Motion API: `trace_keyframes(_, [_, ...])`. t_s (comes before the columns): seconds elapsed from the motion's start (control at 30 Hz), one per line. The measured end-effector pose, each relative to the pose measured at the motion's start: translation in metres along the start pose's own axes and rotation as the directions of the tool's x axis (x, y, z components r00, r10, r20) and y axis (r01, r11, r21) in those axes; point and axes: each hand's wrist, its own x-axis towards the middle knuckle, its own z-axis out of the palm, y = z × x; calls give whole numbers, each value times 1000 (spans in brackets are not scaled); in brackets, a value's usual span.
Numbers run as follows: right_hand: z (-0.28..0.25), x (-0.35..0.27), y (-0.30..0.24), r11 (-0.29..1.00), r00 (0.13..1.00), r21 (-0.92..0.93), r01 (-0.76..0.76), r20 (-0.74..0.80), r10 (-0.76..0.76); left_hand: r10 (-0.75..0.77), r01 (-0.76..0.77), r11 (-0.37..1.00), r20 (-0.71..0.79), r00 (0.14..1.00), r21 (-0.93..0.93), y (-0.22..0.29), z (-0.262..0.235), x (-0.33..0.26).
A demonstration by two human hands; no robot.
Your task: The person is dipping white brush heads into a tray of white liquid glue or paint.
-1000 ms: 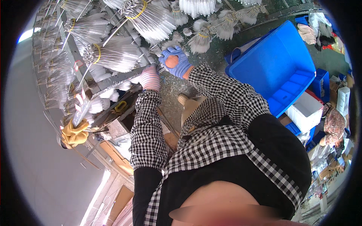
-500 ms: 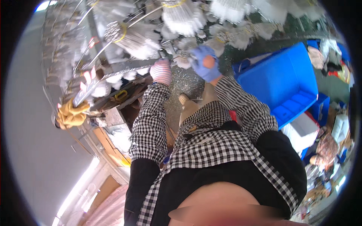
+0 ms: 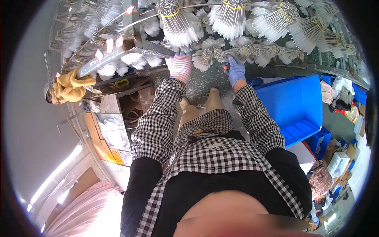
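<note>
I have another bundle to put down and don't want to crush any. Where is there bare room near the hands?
Bare room is scarce. One dark green strip of bench lies right of the right hand, above the blue bin. A littered patch sits between the hands. Above the left hand, the fanned white bundles crowd edge to edge.

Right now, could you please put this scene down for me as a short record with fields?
left hand: in a pink striped glove, at the edge of the bench
right hand: in a blue glove, gripping a small bundle of white strands
above the hands: large banded bundles fanned out in rows
person's right: blue crate, nothing visible inside
person's left: yellow cloth beside a metal rail
</note>
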Motion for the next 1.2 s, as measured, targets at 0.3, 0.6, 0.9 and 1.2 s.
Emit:
trace_keyframes(0.3, [13, -1, -22, 922, 998, 383, -63, -4, 70, 59, -60, 998, -83, 995, -8, 2, -16, -1])
trace_keyframes(0.6, [6, 31, -19, 871, 998, 488, -54, 59, 29, 128, -120, 991, -182, 975, 55, 4, -20, 3])
trace_keyframes(0.9, [0, 23, -12, 963, 967, 90, 253, -22, -252, 164, -152, 986, -264, 951, 63, 4, -25, 1])
trace_keyframes(1.2, [8, 5, -36, 975, 981, 113, 192, 3, -194, 208, -189, 977, -241, 948, 98, 2, -36, -4])
